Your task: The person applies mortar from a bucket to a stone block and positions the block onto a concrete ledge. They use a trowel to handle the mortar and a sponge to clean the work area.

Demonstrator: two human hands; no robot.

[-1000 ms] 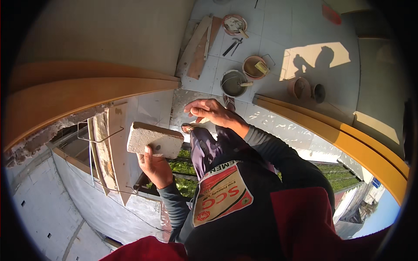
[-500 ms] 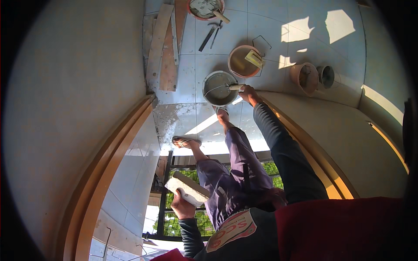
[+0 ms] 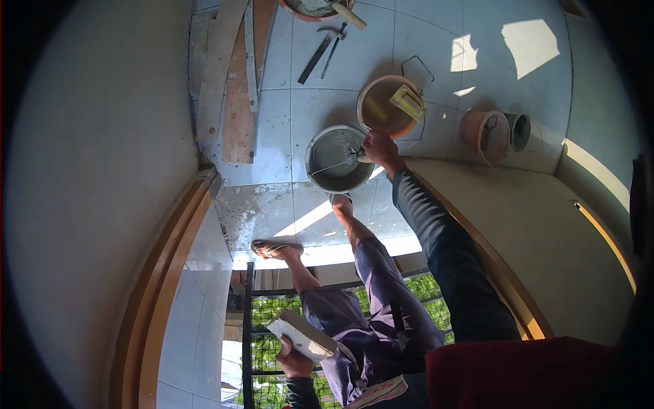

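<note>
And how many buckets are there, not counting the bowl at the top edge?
4: a grey bucket at the right hand, an orange bucket just beyond it, and a pinkish bucket beside a dark bucket farther right. Others could be out of view.

One second ago the right grip (image 3: 381,151) was empty, in the middle of the view; half a second ago it reached the far end of the tool (image 3: 361,157). Now it is closed around the tool, at three o'clock of the grey bucket (image 3: 311,163), and hides most of the wood. The left grip (image 3: 294,360) with the block (image 3: 303,337) went from nine o'clock to between six and seven, and the block now partly covers the left leg (image 3: 334,310). The printed patch (image 3: 378,394), clear at first, shows only a strip.
</note>
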